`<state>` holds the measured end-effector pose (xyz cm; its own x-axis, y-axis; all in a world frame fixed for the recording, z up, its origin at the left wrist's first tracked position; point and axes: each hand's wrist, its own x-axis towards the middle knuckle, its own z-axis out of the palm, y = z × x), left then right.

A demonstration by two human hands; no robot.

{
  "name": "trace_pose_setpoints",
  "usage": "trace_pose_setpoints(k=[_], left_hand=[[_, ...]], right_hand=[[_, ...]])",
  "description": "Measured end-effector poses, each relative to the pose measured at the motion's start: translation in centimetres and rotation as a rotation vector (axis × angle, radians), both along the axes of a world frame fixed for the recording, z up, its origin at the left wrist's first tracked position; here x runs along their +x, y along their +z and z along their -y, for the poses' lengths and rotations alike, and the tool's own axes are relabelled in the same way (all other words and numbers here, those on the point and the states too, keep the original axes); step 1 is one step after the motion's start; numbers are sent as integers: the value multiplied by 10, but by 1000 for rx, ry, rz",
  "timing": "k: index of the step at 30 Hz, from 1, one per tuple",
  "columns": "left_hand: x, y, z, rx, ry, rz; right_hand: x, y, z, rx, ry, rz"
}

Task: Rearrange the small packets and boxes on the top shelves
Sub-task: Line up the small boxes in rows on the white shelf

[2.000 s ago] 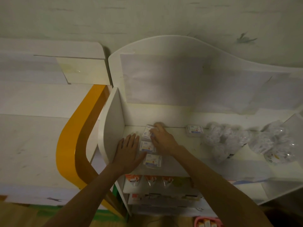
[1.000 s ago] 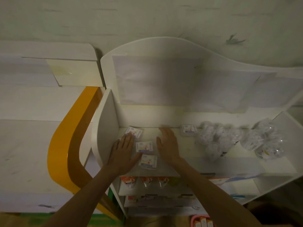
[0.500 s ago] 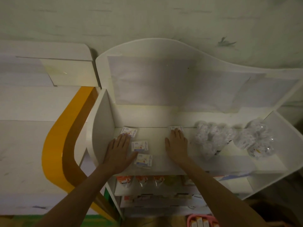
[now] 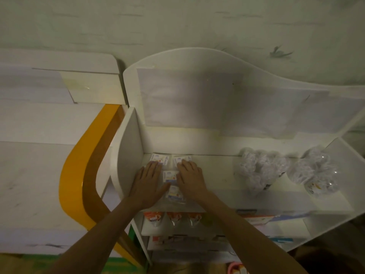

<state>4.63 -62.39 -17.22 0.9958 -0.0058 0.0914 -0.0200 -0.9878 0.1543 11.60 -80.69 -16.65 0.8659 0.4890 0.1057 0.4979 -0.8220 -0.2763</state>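
Several small white packets lie at the left end of the top shelf [image 4: 215,175]. One packet [image 4: 159,159] sits at the back left, another packet [image 4: 180,160] beside it under my right fingertips. A third packet [image 4: 169,176] and a fourth packet [image 4: 174,192] lie in a column between my hands. My left hand [image 4: 147,182] rests flat on the shelf left of them, thumb toward the front packet. My right hand [image 4: 190,179] lies flat on the right, fingers straight, touching the back packet.
Clear plastic bags [image 4: 258,171] and more clear bags [image 4: 316,175] of small items fill the shelf's right half. Lower shelves hold orange-topped pouches [image 4: 173,217] and boxes. The shelf's white side panel [image 4: 126,155] stands at left, beside an orange curved panel [image 4: 79,165].
My right hand slid the packet from the shelf's middle leftward to the back row beside the other packets. My left hand stayed flat in place.
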Motion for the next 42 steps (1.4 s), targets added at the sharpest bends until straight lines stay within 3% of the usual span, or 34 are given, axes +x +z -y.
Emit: trace_pose_setpoints(k=[4,12,19,24,29,42], left_hand=[[-1,0,1,1,13,-8],[-1,-4,1,-17,25,-16],[-2,-1,0,-41,17,-74],[-3,-2,1,-61,59,15],[3,-6,2,-48,77,-39],[-5,-5,0,-27,27,-15]], right_hand=[[-2,-7,-8,53,16,-82],[-9,-12,-13,119,13,-66],[-7,-16,-13,404,73,-105],[-13,-15,-11,546,-21,-106],[-11,-26,-18,292,4,9],[-10,-14,-12,141,28,123]])
